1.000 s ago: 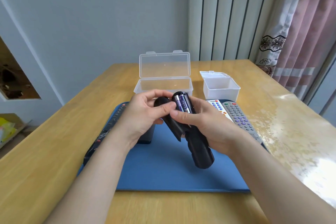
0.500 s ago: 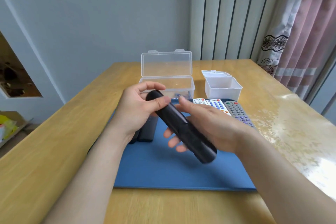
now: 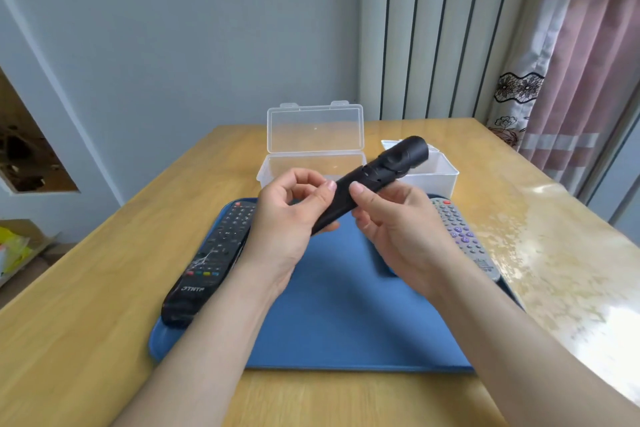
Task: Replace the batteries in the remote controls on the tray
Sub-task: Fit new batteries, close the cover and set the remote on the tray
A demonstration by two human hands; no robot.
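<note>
So I have the slim black remote (image 3: 381, 172) up off the blue tray (image 3: 346, 322), in the air between both hands. Its far end is tipped up and away to my right, in front of the small white box (image 3: 441, 177). My left hand (image 3: 287, 222) pinches the near end, thumb on top and fingers curled underneath. My right hand (image 3: 398, 229) grips just ahead of it, thumb pressed on the upper face and fingers wrapped below.

Both grips crowd that near end because, I judge, the battery door sits on its back. The button side faces me (the round pad shows near the far end), so the back is hidden. I cannot tell whether the cover is seated or whether cells are inside.

I hold it low over the tray so that anything that slips lands there and not on the wooden table (image 3: 86, 288). The large black remote (image 3: 211, 253) lies along the tray's left side and the grey remote (image 3: 460, 236) along its right, each face up and apart from my hands, waiting their turn. Behind the tray the clear box (image 3: 315, 163) stands with its lid propped open, within reach, presumably for batteries, though I cannot make out its contents.
</note>
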